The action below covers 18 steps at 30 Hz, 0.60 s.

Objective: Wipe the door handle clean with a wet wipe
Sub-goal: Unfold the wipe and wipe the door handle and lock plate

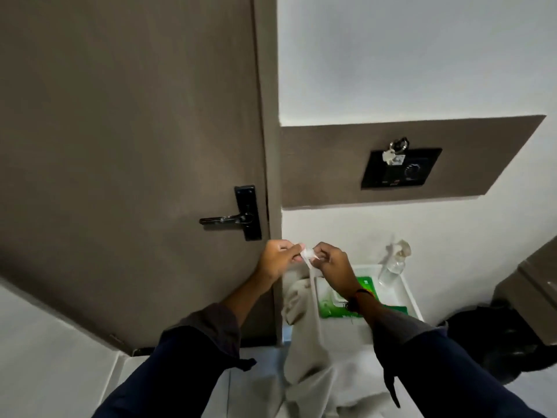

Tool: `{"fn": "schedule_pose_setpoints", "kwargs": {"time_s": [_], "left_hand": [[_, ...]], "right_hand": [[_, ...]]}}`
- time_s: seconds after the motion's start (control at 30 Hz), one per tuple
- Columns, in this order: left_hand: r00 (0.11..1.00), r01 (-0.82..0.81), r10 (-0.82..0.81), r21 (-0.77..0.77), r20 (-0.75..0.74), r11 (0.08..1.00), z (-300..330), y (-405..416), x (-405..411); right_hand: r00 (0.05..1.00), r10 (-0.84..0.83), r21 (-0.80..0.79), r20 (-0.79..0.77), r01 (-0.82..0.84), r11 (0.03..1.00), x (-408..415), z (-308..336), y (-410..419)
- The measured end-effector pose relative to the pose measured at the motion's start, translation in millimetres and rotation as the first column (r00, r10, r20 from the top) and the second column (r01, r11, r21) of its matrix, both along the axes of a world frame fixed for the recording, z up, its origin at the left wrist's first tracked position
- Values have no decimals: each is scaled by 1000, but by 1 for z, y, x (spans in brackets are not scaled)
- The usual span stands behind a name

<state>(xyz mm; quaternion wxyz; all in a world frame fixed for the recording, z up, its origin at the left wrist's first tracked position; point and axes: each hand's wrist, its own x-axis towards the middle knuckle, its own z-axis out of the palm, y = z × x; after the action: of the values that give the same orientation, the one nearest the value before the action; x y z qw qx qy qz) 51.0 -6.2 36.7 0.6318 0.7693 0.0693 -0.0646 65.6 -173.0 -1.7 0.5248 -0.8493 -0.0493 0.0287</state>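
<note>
A: Where's the target?
B: On the brown door [126, 146], left of centre: the black door handle [221, 219], its lever lying level and pointing left.
A: And the hands?
B: Just below and right of it. Left hand [275, 259] and right hand [331, 263] both pinch the wet wipe [308, 255]; the left is nearer.

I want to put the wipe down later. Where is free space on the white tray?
The white tray has a bare strip between the green wipe pack and the clear bottle. The near left part is crowded: the pack lies there, under the right hand.
</note>
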Motion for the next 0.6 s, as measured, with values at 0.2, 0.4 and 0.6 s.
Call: {"fn": "schedule_pose_setpoints", "kwargs": {"time_s": [0.2,0.4,0.6], "left_hand": [[991,-111,107,50,77,993,56,95,-28],[981,-169,167,20,96,985,79,155,-45],[964,-245,260,-204,51,948,86,189,-44]], "right_hand": [[994,107,151,-35,-100,983,-28,68,102],[969,196,283,-148,-148,948,-43,101,160],[986,110,325,-125,-64,943,-37,114,184]]}}
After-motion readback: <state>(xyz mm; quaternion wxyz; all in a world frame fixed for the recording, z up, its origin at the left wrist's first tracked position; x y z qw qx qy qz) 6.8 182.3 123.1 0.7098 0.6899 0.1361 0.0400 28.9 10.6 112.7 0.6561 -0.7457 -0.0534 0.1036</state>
